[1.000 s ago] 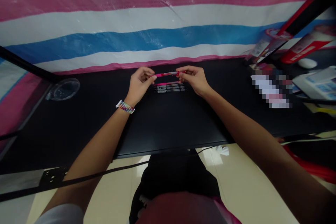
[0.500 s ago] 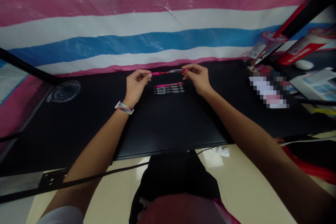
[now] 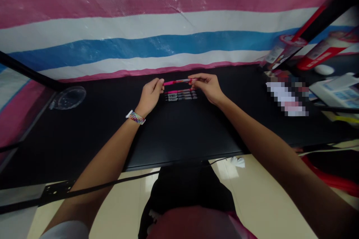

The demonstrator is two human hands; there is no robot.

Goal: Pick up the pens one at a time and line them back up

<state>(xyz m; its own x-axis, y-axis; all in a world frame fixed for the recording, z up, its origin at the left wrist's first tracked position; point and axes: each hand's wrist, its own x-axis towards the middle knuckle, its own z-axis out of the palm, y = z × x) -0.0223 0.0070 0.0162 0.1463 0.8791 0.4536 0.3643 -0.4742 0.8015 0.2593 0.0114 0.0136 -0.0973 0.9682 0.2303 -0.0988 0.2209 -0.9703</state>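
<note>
A pink and clear pen [image 3: 177,81] spans the gap between my two hands. Its pink left end is pinched by my left hand [image 3: 152,93], which has a multicoloured band on the wrist. The fingers of my right hand [image 3: 208,86] close on its red right end. Just below, several pens [image 3: 181,97] lie side by side in a row on the black table [image 3: 182,134]; the top one is pink, the others are grey and clear. My right fingertips overlap the right end of the row.
At the left back lies a round clear plastic lid [image 3: 69,98]. Cups with red markings [image 3: 286,50], a white round object [image 3: 324,69], a blurred-out item [image 3: 287,99] and a white-blue box [image 3: 339,89] stand to the right. A striped sheet [image 3: 157,46] hangs behind.
Both hands have come slightly nearer the table's front edge with the pen, closer to the row. My left hand has turned and shifted a little right.
</note>
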